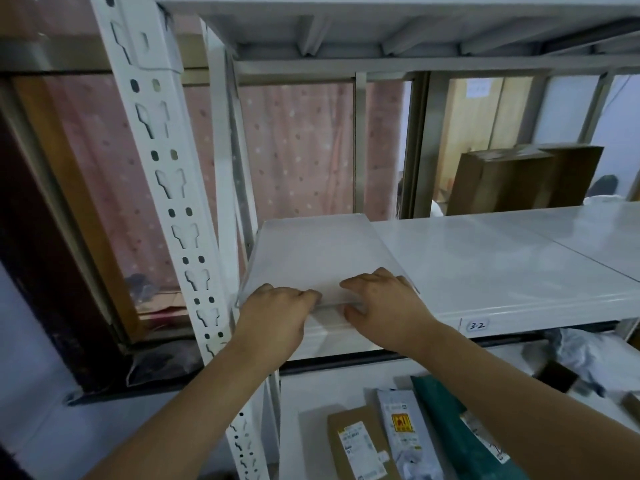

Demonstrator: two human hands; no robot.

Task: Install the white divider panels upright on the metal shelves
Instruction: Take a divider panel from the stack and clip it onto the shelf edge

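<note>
Both hands — left hand, right hand — grip the near edge of a white divider panel lying flat on the metal shelf, beside the slotted upright post.

Both bare forearms extend forward and upward, converging toward the front edge of the white divider panel. The left hand rests palm-down at the panel's near-left corner, fingers curled over the edge. The right hand sits just beside it, fingers spread flat on top, thumb tucked beneath the edge.
</note>
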